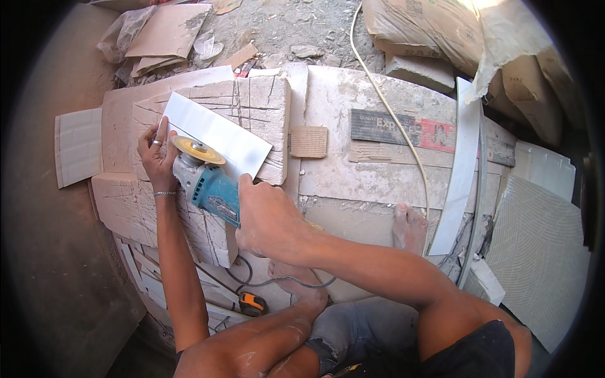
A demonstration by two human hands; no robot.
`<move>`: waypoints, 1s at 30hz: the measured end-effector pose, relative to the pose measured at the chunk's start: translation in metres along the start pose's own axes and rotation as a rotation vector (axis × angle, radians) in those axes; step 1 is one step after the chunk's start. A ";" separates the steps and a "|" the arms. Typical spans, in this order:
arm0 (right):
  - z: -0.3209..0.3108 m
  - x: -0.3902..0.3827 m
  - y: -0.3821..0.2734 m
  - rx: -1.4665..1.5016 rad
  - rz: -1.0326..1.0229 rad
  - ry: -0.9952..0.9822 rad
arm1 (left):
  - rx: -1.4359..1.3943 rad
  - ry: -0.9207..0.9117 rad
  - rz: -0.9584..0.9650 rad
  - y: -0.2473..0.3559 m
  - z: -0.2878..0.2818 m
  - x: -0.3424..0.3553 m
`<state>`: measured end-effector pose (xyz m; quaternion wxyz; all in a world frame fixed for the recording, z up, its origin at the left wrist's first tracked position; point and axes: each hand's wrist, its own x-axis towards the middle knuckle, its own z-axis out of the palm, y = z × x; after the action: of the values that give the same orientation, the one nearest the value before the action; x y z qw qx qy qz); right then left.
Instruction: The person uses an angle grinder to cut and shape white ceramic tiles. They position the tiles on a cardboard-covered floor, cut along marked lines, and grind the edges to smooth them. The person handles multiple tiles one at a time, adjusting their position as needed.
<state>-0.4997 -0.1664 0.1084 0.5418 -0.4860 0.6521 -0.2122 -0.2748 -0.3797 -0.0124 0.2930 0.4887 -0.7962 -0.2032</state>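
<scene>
A teal angle grinder point(217, 192) with a yellowish disc point(198, 150) is in my right hand point(268, 217), whose fingers wrap round its body. The disc lies over the near left part of a white rectangular tile point(217, 129). That tile rests slanted on a pale block point(268, 104) scored with many dark cut lines. At the tile's left end, my left hand point(156, 151), with a ring on one finger, grips the edge close to the disc. Whether the disc touches the tile, I cannot tell.
An orange and black tape measure point(252, 304) and the dark cord point(290, 279) lie near my feet. A pale cable point(391, 110) crosses the boards. Right of it are a long white strip point(458, 170) and a ridged grey tile point(535, 252). Large paper sacks point(435, 28) stand at the back.
</scene>
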 end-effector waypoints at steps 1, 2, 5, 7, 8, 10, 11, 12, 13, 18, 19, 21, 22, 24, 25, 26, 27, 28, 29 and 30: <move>-0.001 0.000 0.000 0.001 0.002 -0.007 | -0.005 0.001 -0.002 0.001 0.000 0.000; -0.002 0.000 -0.001 0.002 0.003 -0.013 | -0.003 -0.002 -0.002 0.001 0.000 0.000; -0.003 -0.001 -0.001 -0.001 0.000 -0.021 | 0.004 -0.007 0.001 0.001 -0.001 0.000; -0.002 0.000 0.000 -0.003 -0.006 -0.018 | 0.011 -0.008 0.006 0.000 -0.001 0.000; -0.002 0.000 0.000 -0.003 -0.009 -0.014 | 0.008 -0.005 0.004 0.000 0.000 0.000; -0.002 0.000 0.001 -0.002 -0.012 -0.013 | 0.001 -0.001 0.002 0.001 0.000 0.000; -0.002 0.000 0.002 -0.002 -0.012 -0.016 | 0.000 0.000 0.005 0.002 0.000 0.000; -0.002 0.000 0.002 -0.002 -0.012 -0.019 | -0.001 0.000 0.008 0.002 0.001 0.000; -0.003 0.000 0.002 0.001 -0.014 -0.019 | -0.002 0.002 0.010 0.002 0.000 0.000; -0.003 0.000 0.002 0.017 -0.020 -0.017 | 0.024 -0.002 0.024 0.000 -0.001 0.001; -0.002 0.000 0.003 0.018 -0.022 -0.010 | 0.032 -0.004 0.028 0.001 -0.001 0.001; -0.001 0.000 0.003 0.022 -0.028 0.006 | 0.019 -0.005 0.021 0.001 -0.001 0.001; -0.001 0.000 0.003 0.025 -0.026 0.003 | 0.013 -0.006 0.018 0.002 -0.001 0.001; -0.001 0.000 0.003 0.032 -0.021 -0.003 | 0.009 -0.008 0.014 0.003 -0.001 0.001; -0.001 0.000 0.003 0.037 -0.022 0.000 | 0.008 -0.010 0.012 0.002 -0.001 0.000; -0.001 0.000 0.003 0.042 -0.023 0.002 | 0.005 -0.009 0.013 0.001 -0.001 0.000; -0.001 0.000 0.003 0.048 -0.025 0.004 | 0.003 -0.009 0.014 0.000 -0.001 0.001; -0.001 0.000 0.003 0.046 -0.019 0.005 | 0.000 -0.008 0.016 0.001 -0.001 0.001; -0.001 0.000 0.003 0.044 -0.014 0.005 | 0.000 -0.011 0.013 0.001 -0.001 0.001; 0.000 0.000 0.004 0.043 -0.008 0.006 | -0.001 -0.013 0.011 0.002 -0.001 0.000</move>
<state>-0.5015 -0.1653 0.1055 0.5492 -0.4763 0.6471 -0.2297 -0.2755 -0.3792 -0.0101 0.2892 0.4830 -0.8006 -0.2051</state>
